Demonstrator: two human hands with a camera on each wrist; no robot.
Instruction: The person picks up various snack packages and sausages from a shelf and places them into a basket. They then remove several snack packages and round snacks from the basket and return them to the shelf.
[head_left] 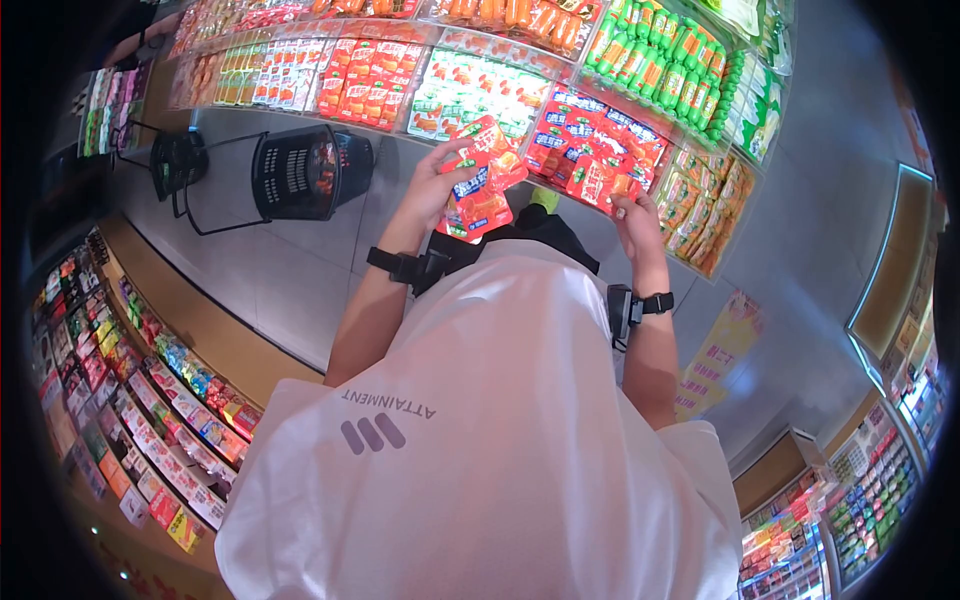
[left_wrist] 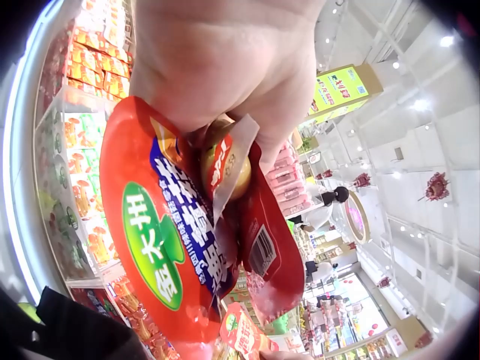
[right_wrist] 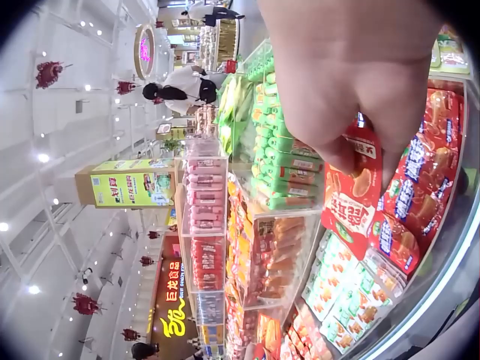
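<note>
My left hand grips several red snack packets in front of my body. In the left wrist view, the nearest red packet has a green oval logo, and a clear-backed packet with a round brown piece is tucked under the fingers. My right hand pinches the edge of another red snack packet over a clear bin of red-and-blue packets. The right wrist view shows thumb and fingers on the top of that packet, whose lower part overlaps the bin's contents.
Beside the red bin lie white-and-green packets, green wrapped sausages and orange-yellow packets. Black shopping baskets stand on the floor at left. More snack shelves line the lower left. Another person is farther off.
</note>
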